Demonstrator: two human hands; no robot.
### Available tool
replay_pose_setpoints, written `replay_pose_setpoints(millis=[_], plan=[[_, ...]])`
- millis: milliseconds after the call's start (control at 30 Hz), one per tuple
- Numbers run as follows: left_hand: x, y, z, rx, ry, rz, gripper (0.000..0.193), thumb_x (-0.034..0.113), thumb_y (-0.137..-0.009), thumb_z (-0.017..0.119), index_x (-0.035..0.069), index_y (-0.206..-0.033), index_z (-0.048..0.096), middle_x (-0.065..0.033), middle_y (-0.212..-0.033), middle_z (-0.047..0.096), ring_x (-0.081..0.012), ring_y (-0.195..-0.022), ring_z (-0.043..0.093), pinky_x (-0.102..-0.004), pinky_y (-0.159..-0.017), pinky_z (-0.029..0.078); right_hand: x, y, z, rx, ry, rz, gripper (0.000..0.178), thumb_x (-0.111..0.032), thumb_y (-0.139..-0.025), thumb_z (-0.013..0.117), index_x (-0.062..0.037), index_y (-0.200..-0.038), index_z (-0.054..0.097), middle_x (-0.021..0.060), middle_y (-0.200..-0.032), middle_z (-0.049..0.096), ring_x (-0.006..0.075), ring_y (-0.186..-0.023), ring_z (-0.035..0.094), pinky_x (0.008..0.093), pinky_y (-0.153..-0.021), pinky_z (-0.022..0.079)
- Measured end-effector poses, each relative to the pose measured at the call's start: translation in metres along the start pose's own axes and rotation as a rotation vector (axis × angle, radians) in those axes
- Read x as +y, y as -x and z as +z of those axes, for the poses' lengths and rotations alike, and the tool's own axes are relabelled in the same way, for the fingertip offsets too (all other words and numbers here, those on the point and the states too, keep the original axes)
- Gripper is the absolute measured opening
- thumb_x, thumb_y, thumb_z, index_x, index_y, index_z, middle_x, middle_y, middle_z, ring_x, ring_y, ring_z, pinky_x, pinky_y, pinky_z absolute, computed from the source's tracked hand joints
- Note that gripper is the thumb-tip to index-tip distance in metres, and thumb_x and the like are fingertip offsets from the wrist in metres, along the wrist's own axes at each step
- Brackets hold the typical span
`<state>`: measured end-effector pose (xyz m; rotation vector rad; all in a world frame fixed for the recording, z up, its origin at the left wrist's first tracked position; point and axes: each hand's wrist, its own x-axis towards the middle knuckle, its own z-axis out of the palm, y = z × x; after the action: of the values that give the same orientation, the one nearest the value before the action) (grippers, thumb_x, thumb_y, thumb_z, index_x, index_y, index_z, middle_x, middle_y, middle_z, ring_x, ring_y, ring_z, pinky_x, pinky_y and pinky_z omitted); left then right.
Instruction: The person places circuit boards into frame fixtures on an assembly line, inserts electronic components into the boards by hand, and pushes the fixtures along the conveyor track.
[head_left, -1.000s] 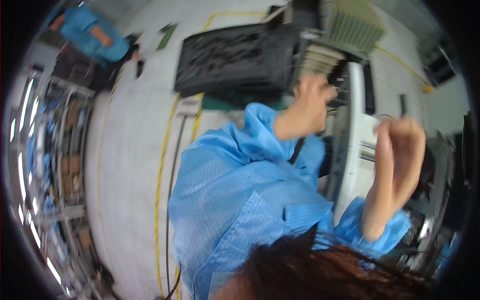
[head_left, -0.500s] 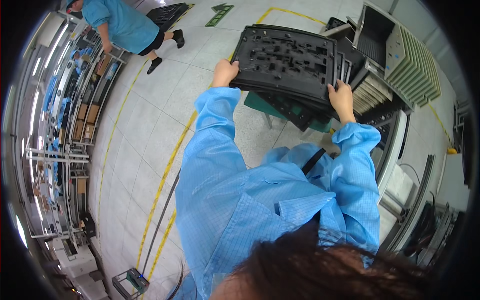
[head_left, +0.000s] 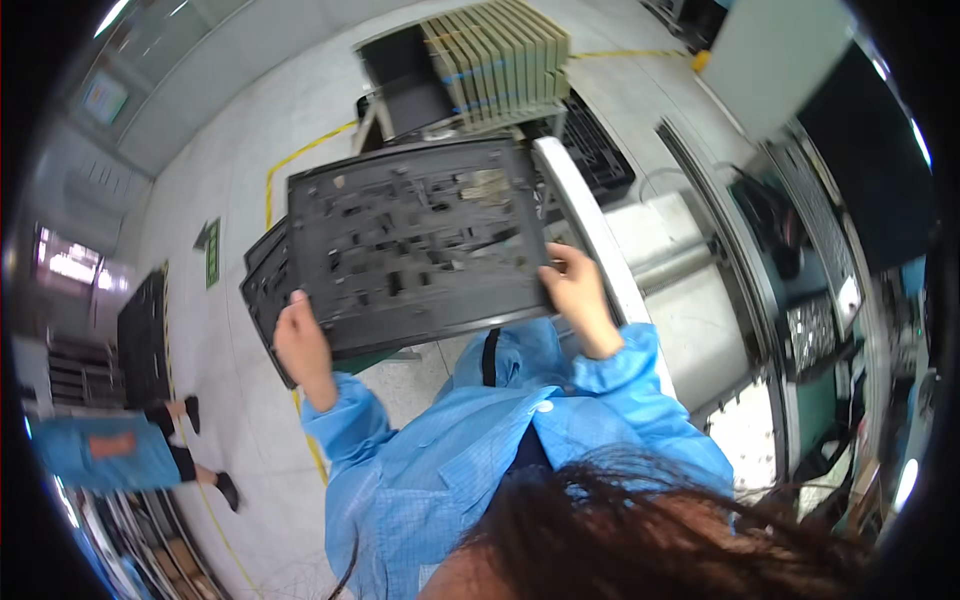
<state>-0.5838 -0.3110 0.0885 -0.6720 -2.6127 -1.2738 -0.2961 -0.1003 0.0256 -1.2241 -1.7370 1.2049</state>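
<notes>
A flat black carrier tray [head_left: 420,300] with many small cut-outs and a tan patch is held out in front of me, tilted. My left hand [head_left: 303,345] grips its lower left edge, and my right hand [head_left: 582,300] has its right edge between thumb and fingers. More black trays [head_left: 264,278] show from behind its left side. A bit of a green surface [head_left: 375,362] peeks out under the held tray. What lies directly beneath the tray is hidden.
Beyond the tray stand beige slotted panels [head_left: 500,60] with a black bin [head_left: 408,80]. A pale rail [head_left: 590,225] runs close to my right arm, with machine framework [head_left: 720,240] past it. At the left a co-worker [head_left: 110,448] in blue stands near shelves.
My body and view have turned to the right. The tray stays in both hands and has moved right, closer to the pale rail. Behind it, the trays now show at its left.
</notes>
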Motion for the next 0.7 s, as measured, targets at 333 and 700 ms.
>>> replay_pose_setpoints(millis=[333, 700], plan=[[0.202, 0.065, 0.221, -0.785, 0.315, 0.450, 0.049, 0.043, -0.091, 0.058, -0.005, -0.089, 0.069, -0.0275, -0.077, 0.064, -0.0441, -0.077, 0.064, -0.0449, -0.071, 0.049, 0.074, 0.140, -0.169, 0.711, -0.348, 0.378, 0.039, -0.004, -0.089, 0.062, 0.0116, -0.123, 0.053, 0.0181, -0.113, 0.065, 0.0206, -0.102, 0.062, 0.0308, -0.088, 0.049], [0.257, 0.121, 0.357, -1.115, 0.279, 0.638, 0.051, 0.043, -0.086, 0.064, -0.008, -0.084, 0.069, -0.0224, -0.064, 0.062, -0.0300, -0.064, 0.064, -0.0407, -0.063, 0.046, 0.090, 0.165, -0.181, 1.006, -0.500, 0.453, 0.040, 0.006, -0.091, 0.052, 0.0130, -0.130, 0.045, 0.0192, -0.120, 0.062, 0.0228, -0.111, 0.060, 0.0286, -0.096, 0.044]])
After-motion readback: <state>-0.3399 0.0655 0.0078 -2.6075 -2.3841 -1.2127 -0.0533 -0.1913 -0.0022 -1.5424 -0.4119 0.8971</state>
